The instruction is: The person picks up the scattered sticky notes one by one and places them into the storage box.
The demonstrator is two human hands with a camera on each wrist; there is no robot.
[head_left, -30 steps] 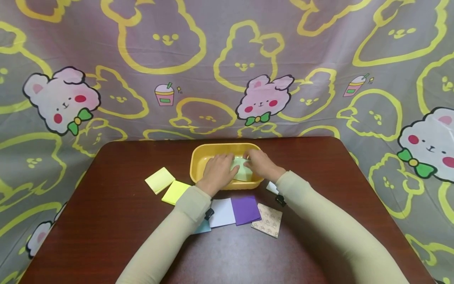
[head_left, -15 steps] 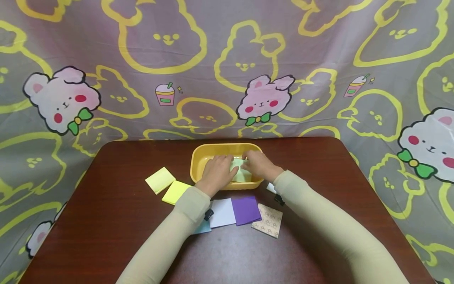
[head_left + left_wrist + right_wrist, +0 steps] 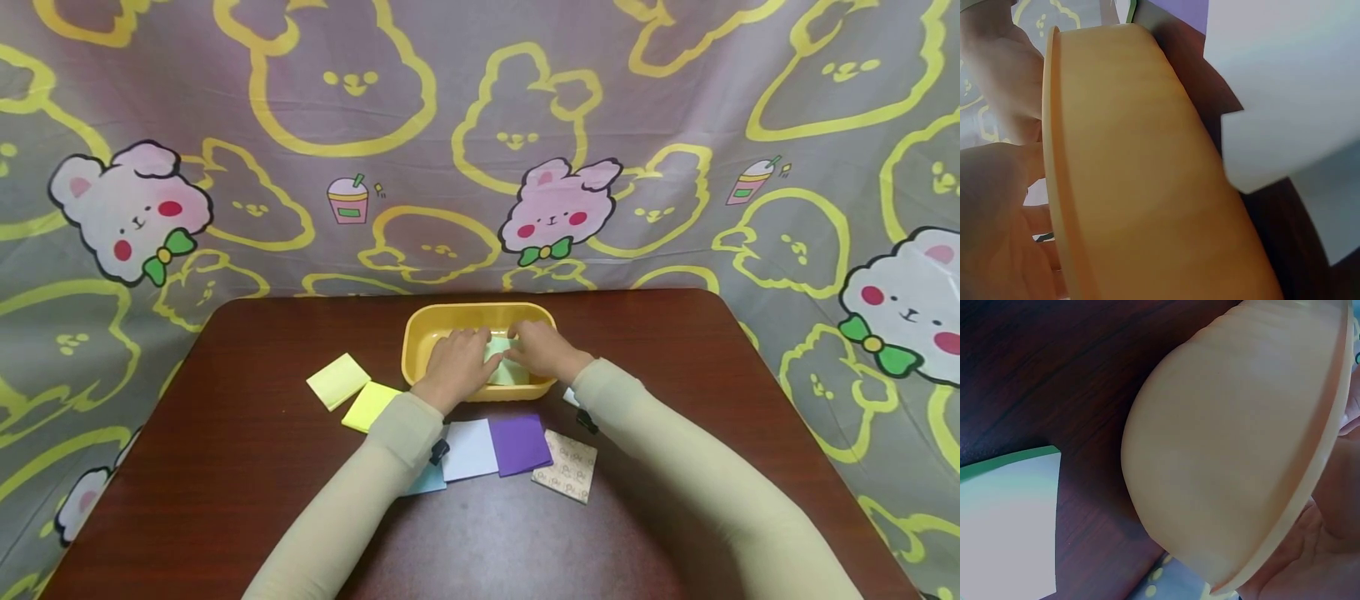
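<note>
Pale-green paper [image 3: 512,375] nudged L in yellow tub [image 3: 418,337], prob. positioning; L hand [image 3: 457,367], R hand [image 3: 545,350] at it, grips unclear.

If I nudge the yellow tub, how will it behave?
The tub should slide rather than roll, sitting low and broad on a smooth, shiny table. That shape makes tipping unlikely too. It's probably stiff yet light, since its walls look like moulded plastic.

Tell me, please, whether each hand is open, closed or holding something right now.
Left hand: at the pale green paper in the yellow basin; grip cannot be told.
Right hand: at the same paper; grip cannot be told either.
</note>
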